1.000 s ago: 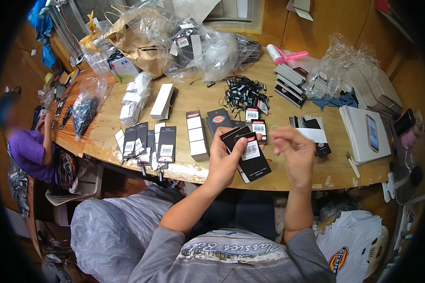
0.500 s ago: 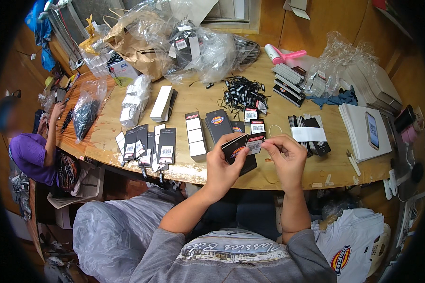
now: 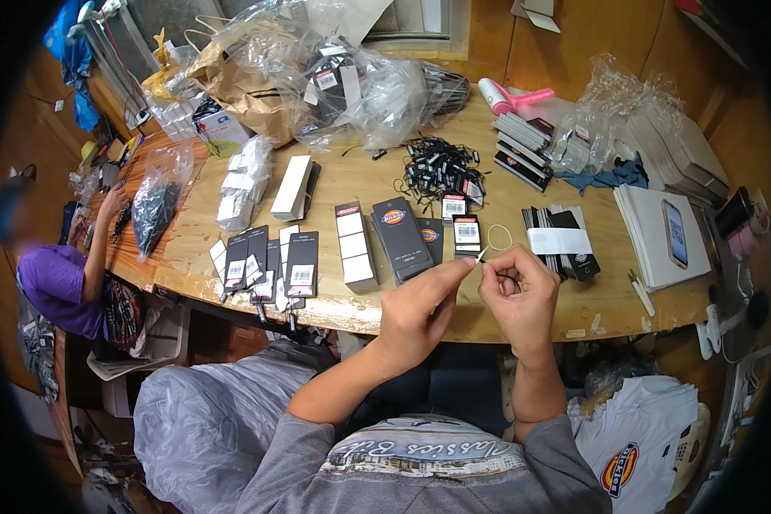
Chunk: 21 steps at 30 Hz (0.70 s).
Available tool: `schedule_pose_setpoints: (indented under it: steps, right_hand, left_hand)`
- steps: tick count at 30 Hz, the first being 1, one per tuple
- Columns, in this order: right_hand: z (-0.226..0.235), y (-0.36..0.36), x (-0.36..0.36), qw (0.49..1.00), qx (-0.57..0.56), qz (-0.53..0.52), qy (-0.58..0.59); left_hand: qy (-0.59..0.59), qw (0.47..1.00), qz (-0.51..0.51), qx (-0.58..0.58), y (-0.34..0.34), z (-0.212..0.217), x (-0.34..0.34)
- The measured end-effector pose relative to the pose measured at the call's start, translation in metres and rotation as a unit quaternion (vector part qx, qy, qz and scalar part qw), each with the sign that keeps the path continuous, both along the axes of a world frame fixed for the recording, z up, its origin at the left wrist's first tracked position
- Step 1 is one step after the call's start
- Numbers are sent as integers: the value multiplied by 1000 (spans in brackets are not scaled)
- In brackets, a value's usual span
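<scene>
Left hand (image 3: 420, 313) and right hand (image 3: 522, 300) meet just over the counter (image 3: 488, 321) front edge, fingers of both pinched together on a tiny white fastener (image 3: 481, 254). I'd keep that pinch tight and work low. Black hang tags (image 3: 270, 261) crowd the left, a banded tag stack (image 3: 561, 240) sits right, so open room is only straight ahead.

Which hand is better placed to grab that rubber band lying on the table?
Probably the right hand: the rubber band lies just beyond its knuckles, while the left hand sits farther off.
</scene>
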State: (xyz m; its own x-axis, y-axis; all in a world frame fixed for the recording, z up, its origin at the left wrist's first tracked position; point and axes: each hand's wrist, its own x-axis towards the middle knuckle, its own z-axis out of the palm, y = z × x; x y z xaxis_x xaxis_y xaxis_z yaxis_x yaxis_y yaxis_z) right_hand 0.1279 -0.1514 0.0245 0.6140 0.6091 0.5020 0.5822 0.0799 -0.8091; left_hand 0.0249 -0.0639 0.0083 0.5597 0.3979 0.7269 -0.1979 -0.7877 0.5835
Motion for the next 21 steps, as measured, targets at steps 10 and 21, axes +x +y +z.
schedule_pose_setpoints:
  steps: [10, 21]
  right_hand:
    - [-19, 4, 7, 991, 78, 22, 103]
    - [-3, 0, -7, 996, 82, 5, -29]
  left_hand:
    - [68, 984, -135, -89, 3, 6, -1]
    - [64, 985, -27, -161, 0, 3, -7]
